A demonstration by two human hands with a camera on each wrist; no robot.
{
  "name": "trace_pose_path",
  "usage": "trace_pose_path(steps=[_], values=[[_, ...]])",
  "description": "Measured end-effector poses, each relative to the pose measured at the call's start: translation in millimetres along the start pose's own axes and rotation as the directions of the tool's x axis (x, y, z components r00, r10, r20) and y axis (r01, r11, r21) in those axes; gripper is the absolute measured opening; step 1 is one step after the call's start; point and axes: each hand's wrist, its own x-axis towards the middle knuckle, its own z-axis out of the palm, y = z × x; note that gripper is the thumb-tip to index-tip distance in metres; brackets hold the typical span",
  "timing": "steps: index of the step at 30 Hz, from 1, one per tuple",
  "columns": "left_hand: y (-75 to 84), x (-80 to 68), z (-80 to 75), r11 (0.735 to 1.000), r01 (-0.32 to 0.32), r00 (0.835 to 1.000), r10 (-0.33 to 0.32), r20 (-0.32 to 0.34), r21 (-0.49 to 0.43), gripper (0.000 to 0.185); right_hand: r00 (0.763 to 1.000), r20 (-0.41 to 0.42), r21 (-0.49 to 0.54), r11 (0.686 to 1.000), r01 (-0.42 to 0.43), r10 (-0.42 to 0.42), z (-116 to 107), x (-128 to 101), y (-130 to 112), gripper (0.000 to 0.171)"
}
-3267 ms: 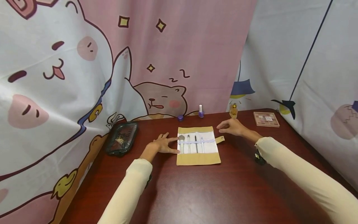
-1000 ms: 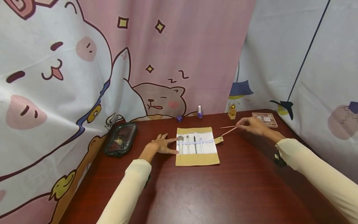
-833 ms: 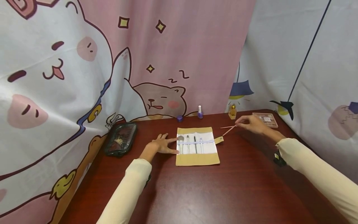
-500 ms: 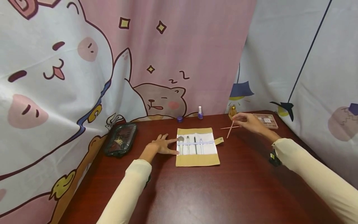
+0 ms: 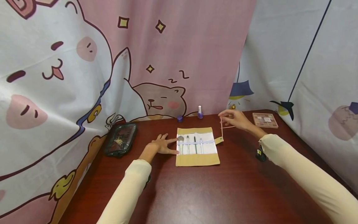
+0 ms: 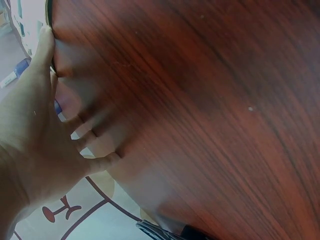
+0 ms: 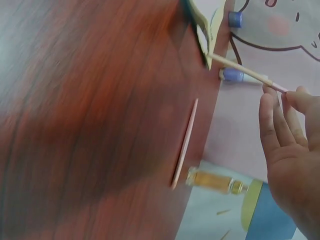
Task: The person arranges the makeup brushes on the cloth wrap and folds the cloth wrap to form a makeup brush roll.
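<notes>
A tan and white brush roll (image 5: 197, 160) lies spread flat on the table, with several makeup brushes (image 5: 188, 144) tucked under its lilac band. My left hand (image 5: 160, 145) rests with spread fingers at the roll's left edge, thumb and index finger touching it. Beyond the roll's right side, my right hand (image 5: 235, 119) pinches the upper end of a thin pink pencil-like stick (image 7: 245, 71). The stick stands nearly upright in the head view, its lower end by the roll's strap (image 5: 219, 140). A second pink stick (image 7: 185, 145) lies on the table below that hand.
Along the back edge stand a purple jar (image 5: 179, 118), a nail polish bottle (image 5: 199, 112) and a gold bottle (image 7: 212, 180). An eyeshadow palette (image 5: 265, 120) lies at the right. A dark clear pouch (image 5: 121, 139) is at the left.
Since a second ago my right hand has shifted left with the pinched stick, which has turned from slanting to nearly upright. The other stick stays on the table. My left hand has not moved.
</notes>
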Motion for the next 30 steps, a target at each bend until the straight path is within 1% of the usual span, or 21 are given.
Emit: trace_pose_path(steps=[4,11,14,18,22,25,27,28,30], values=[[0.6,-0.1,-0.1,1.000,-0.007,1.000,0.007,0.000,0.005,0.083,1.000,0.007,0.018,1.000,0.007,-0.008,9,9,-7,0.022],[1.1,-1.7,-1.3,1.000,-0.006,1.000,0.006,-0.001,0.009,0.083,0.998,0.002,0.065,0.996,0.059,-0.059,24,25,-14,0.020],[1.4,-2.7,-2.1,1.000,-0.006,1.000,0.006,0.002,0.010,0.084,0.998,0.013,0.073,0.996,0.053,-0.054,32,29,-16,0.018],[2.6,-3.0,-2.2,1.000,-0.005,1.000,0.005,0.001,0.004,0.083,0.999,0.029,0.071,0.997,0.016,-0.018,41,31,-17,0.017],[3.2,-3.0,-1.9,1.000,-0.004,1.000,0.004,0.002,0.001,0.083,0.999,0.039,0.105,0.994,-0.008,0.004,50,31,-16,0.018],[3.6,-3.2,-2.2,1.000,-0.006,1.000,0.006,0.000,0.001,0.084,1.000,0.030,0.140,0.990,-0.006,0.002,57,32,-14,0.020],[3.2,-3.0,-2.4,1.000,-0.004,1.000,0.004,-0.001,0.003,0.085,1.000,0.022,0.144,0.990,-0.002,-0.001,61,32,-12,0.021],[0.8,-0.6,-0.2,1.000,-0.007,1.000,0.007,-0.010,0.002,0.087,1.000,0.018,0.145,0.989,-0.006,0.004,63,32,-12,0.021],[0.3,-0.7,0.0,1.000,-0.005,1.000,0.005,-0.008,0.007,0.087,1.000,0.004,0.140,0.990,-0.023,0.022,67,31,-10,0.020]])
